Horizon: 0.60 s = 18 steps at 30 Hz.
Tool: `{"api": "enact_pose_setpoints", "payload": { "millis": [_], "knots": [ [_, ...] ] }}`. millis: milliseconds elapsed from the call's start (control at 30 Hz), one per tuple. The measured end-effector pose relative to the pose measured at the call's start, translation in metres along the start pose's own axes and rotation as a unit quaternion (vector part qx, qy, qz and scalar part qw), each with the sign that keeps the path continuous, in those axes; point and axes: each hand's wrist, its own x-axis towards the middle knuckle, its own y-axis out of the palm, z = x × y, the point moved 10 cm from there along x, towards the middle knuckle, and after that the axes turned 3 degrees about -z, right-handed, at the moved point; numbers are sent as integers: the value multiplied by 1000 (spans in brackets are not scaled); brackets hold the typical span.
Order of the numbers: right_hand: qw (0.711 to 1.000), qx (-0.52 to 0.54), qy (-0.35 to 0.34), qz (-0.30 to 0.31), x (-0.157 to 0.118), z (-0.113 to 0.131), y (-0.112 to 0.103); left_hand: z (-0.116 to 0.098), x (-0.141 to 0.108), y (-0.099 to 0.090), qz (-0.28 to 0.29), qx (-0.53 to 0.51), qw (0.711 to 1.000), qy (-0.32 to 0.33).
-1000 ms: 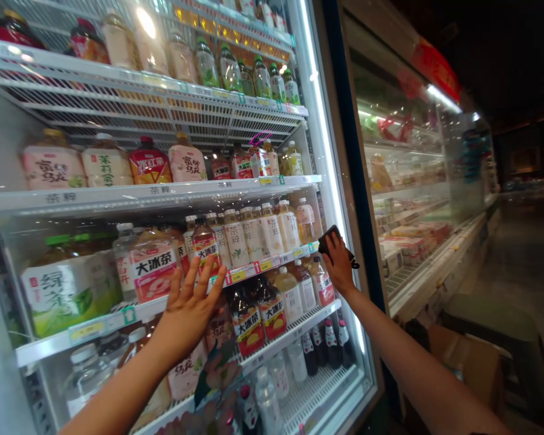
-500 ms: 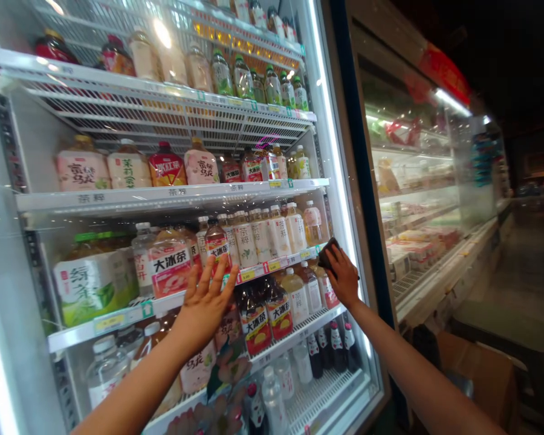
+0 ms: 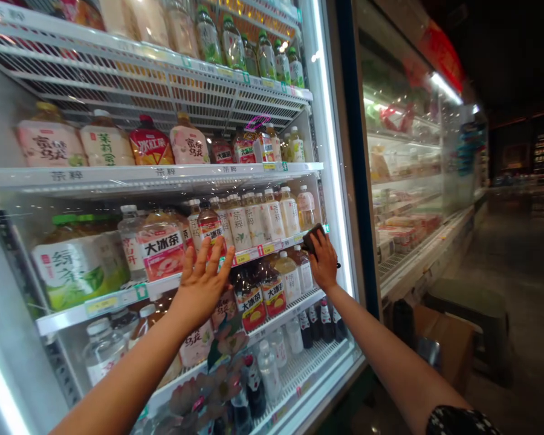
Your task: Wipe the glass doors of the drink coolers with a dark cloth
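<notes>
Big lit fridge (image 3: 328, 121), shelves (image 3: 131, 176) loaded with bottles (image 3: 162, 249). The left hand (image 3: 204, 287) is up in front, fingers spread wide, nothing in them. The right hand (image 3: 323, 261) is over near the fridge's right edge, fingers gripping a dark pad (image 3: 311, 237), which sits in front of a shelf's far end, can't tell if it's touching glass.

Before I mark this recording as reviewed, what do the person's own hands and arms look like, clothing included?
The left hand and right hand are ungloved, with no watch or bracelet visible. The left forearm is bare to the picture's edge; the right arm ends in a dark sleeve with small pale markings.
</notes>
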Motion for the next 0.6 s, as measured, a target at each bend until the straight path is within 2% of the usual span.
{"api": "enact_pose_setpoints", "payload": {
  "millis": [67,133,200,267,333,400,467,533,600],
  "knots": [
    [998,-10,59,-36,18,-4,-5,0,1,-1,-4,-6,1000,-2],
    [997,-31,57,-36,28,12,0,-1,1,-3,-9,-12,1000,1],
    [999,-49,0,-10,20,40,9,-3,1,-3,-9,-16,1000,7],
    [995,-50,-80,32,-2,64,17,-3,2,-2,-6,-16,1000,7],
    [990,-35,-122,54,-20,72,17,-3,2,0,2,-12,1000,2],
    [994,-15,-101,39,-19,65,11,-3,2,2,11,-8,1000,-2],
    [999,3,-50,1,-1,61,5,-2,2,4,20,-8,1000,-6],
    [999,11,-22,-30,17,71,5,-1,2,6,26,-10,1000,-7],
    [999,10,-42,-34,22,97,9,-1,1,6,29,-11,999,-6]
  ]
}}
